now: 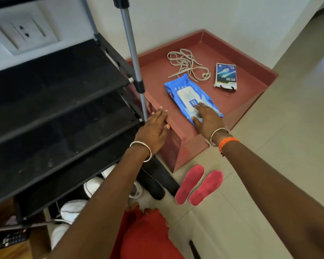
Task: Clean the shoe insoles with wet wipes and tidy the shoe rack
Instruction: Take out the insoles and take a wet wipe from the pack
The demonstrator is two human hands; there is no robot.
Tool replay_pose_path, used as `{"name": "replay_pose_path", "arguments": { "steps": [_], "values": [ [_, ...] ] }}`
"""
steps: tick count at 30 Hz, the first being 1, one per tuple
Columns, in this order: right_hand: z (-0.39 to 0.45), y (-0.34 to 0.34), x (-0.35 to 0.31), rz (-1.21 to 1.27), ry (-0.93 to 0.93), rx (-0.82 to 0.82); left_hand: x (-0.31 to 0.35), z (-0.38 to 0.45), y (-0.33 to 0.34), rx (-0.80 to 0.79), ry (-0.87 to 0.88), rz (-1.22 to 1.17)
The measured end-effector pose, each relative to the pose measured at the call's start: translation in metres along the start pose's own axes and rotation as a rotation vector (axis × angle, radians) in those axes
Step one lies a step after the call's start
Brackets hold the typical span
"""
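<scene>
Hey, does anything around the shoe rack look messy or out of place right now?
Yes. A tangle of loose beige shoelaces lies on the red raised platform, out of any shoe. Two pink foam insoles sit bare on the tiled floor, and the black fabric rack shelves look dusty and hold nothing visible.

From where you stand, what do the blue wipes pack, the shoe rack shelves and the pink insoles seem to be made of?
The wipes pack looks like thin glossy plastic film: it shines and crinkles. The shoe rack shelves seem matte black fabric, slightly dusty, on grey metal poles. The pink insoles look like foam with a cloth top, dull and darkened by wear.
</scene>
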State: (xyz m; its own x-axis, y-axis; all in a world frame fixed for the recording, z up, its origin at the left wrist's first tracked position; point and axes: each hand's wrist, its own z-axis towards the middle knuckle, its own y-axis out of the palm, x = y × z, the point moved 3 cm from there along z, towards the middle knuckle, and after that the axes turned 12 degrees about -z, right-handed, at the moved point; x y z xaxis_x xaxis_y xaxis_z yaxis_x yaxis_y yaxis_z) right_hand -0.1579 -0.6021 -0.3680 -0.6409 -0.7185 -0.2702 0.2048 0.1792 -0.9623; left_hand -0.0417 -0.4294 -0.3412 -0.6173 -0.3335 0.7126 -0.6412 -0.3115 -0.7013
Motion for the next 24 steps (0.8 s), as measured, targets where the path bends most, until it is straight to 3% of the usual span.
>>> {"name": "replay_pose_path", "arguments": {
  "steps": [3,5,8,11,13,16,21,24],
  "values": [
    [-0.002,-0.012,-0.008,-0.046,-0.01,0.022,0.005,-0.001,-0.001,-0.041,-0.022,0.022],
    [-0.016,-0.029,-0.026,-0.028,-0.054,0.27,0.005,-0.007,-0.004,-0.01,0.006,-0.084],
    [-0.059,-0.041,-0.063,0.043,-0.255,0.557,-0.012,-0.037,-0.008,0.211,-0.004,-0.331],
    [-0.107,-0.009,-0.094,0.032,-0.552,0.592,-0.056,-0.077,0.004,0.371,-0.211,-0.411],
    [-0.128,0.03,-0.109,0.005,-0.706,0.475,-0.094,-0.096,0.017,0.294,-0.393,-0.371],
    [-0.139,0.107,-0.116,-0.123,-0.744,0.121,-0.136,-0.108,0.035,0.026,-0.523,-0.249],
    [-0.131,0.23,-0.094,-0.328,-0.371,-0.511,-0.185,-0.112,0.05,-0.252,-0.593,-0.21],
    [-0.131,0.282,-0.082,-0.33,-0.149,-0.671,-0.214,-0.095,0.054,-0.316,-0.613,-0.185]
  ]
}}
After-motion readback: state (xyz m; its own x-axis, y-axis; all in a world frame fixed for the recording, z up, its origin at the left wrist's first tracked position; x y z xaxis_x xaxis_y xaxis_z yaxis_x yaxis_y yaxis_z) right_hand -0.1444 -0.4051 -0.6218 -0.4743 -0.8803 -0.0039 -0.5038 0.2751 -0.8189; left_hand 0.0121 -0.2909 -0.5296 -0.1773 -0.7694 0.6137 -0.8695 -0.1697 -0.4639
